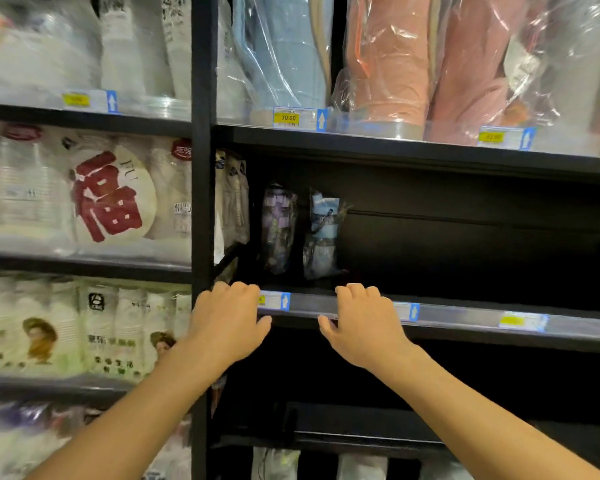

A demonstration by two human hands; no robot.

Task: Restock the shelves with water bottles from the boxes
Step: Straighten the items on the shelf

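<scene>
My left hand [227, 323] and my right hand [361, 327] both grip the front edge of a black shelf [465, 317], fingers curled over the top of its price rail and thumbs underneath. Neither hand holds a bottle. Behind the hands, at the back left of this shelf, stand two plastic-wrapped bottles, a purple patterned bottle [279, 230] and a pale blue bottle [321, 237]. The rest of this shelf to the right is dark and bare. No box is in view.
The shelf above carries large wrapped bottles, blue [284, 53] and pink [388, 64]. A black upright post [201, 202] separates the left bay, which is full of packed disposable cups and plates [111, 195]. Lower shelves below my arms are dark, with wrapped goods [274, 462] at the bottom.
</scene>
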